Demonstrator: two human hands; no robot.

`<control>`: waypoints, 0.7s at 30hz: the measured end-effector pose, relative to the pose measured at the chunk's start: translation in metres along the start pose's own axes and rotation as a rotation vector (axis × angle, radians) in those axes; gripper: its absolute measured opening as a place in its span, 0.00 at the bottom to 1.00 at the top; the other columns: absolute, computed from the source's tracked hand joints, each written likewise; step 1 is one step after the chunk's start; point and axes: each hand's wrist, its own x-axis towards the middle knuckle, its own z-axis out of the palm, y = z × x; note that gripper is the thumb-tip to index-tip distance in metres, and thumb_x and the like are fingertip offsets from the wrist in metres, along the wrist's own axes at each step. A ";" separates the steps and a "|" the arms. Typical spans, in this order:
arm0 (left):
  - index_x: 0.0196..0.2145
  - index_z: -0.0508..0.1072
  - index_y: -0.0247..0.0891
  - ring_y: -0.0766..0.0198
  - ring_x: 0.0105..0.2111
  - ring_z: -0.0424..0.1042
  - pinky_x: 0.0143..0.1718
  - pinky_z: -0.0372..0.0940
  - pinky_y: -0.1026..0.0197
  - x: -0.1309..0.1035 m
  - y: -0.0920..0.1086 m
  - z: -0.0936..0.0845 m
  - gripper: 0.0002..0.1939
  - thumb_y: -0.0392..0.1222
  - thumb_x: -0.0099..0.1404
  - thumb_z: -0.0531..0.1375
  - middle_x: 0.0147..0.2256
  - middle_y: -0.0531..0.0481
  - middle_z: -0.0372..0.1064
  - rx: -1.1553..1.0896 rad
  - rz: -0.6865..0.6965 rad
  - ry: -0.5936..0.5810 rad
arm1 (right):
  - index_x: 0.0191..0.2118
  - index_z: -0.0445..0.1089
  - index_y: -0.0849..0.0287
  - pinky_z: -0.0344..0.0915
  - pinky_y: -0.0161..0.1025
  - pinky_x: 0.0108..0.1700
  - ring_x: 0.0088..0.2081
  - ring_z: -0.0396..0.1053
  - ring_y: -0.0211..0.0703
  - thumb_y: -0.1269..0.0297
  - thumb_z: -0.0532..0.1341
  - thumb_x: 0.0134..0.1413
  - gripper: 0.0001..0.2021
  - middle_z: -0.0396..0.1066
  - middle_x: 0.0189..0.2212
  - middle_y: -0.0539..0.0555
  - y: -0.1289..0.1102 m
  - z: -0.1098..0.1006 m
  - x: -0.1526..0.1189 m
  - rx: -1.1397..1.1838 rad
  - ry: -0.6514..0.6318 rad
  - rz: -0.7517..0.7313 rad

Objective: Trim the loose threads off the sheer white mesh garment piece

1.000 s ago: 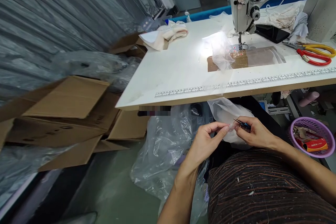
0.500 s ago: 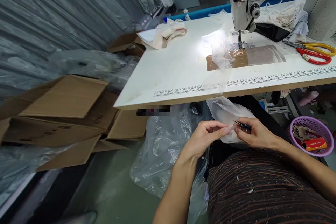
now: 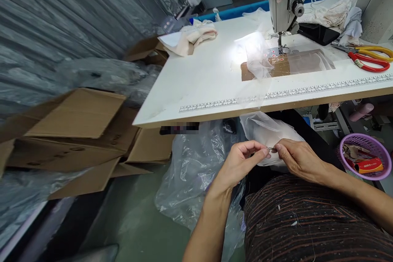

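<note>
My left hand (image 3: 247,159) is closed in a pinch on a bit of sheer white fabric (image 3: 260,129), which hangs over my lap below the table edge. Close beside it, my right hand (image 3: 299,157) is wrapped round small dark thread snips (image 3: 270,148). Only their thin tips show, pointing left at the pinched fabric by my left fingertips; the rest is hidden in my palm. More of the sheer material lies up on the white sewing table (image 3: 196,77), near the needle of the sewing machine (image 3: 281,8).
Scissors with red and yellow handles (image 3: 370,59) and a black flat object (image 3: 319,33) lie right of the needle. A purple basket (image 3: 343,159) holds scraps at lower right. Open cardboard boxes (image 3: 73,114) stand left. Clear plastic (image 3: 184,176) hangs under the table.
My right hand has turned and closed further over the snips, bringing their tips to my left fingertips. My left hand keeps its pinch on the fabric. The view has shifted slightly.
</note>
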 end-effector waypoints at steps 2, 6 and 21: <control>0.27 0.78 0.36 0.62 0.29 0.73 0.35 0.67 0.61 -0.001 0.000 0.000 0.14 0.51 0.55 0.68 0.27 0.48 0.77 0.003 0.009 0.003 | 0.36 0.69 0.60 0.53 0.37 0.29 0.24 0.60 0.39 0.57 0.41 0.70 0.23 0.69 0.26 0.54 -0.001 0.000 0.000 -0.061 0.001 -0.009; 0.27 0.78 0.36 0.63 0.29 0.73 0.36 0.67 0.62 -0.001 0.000 0.001 0.14 0.50 0.55 0.68 0.28 0.48 0.77 -0.014 0.017 0.006 | 0.38 0.71 0.61 0.52 0.36 0.30 0.26 0.64 0.40 0.58 0.45 0.70 0.20 0.72 0.28 0.56 -0.004 0.001 0.000 -0.135 -0.015 0.018; 0.33 0.78 0.36 0.62 0.29 0.75 0.33 0.69 0.62 -0.002 -0.012 0.009 0.15 0.52 0.59 0.65 0.28 0.47 0.78 0.036 0.061 -0.013 | 0.50 0.68 0.59 0.63 0.35 0.33 0.32 0.65 0.39 0.53 0.62 0.56 0.20 0.73 0.40 0.56 0.002 -0.014 -0.002 0.381 -0.020 0.116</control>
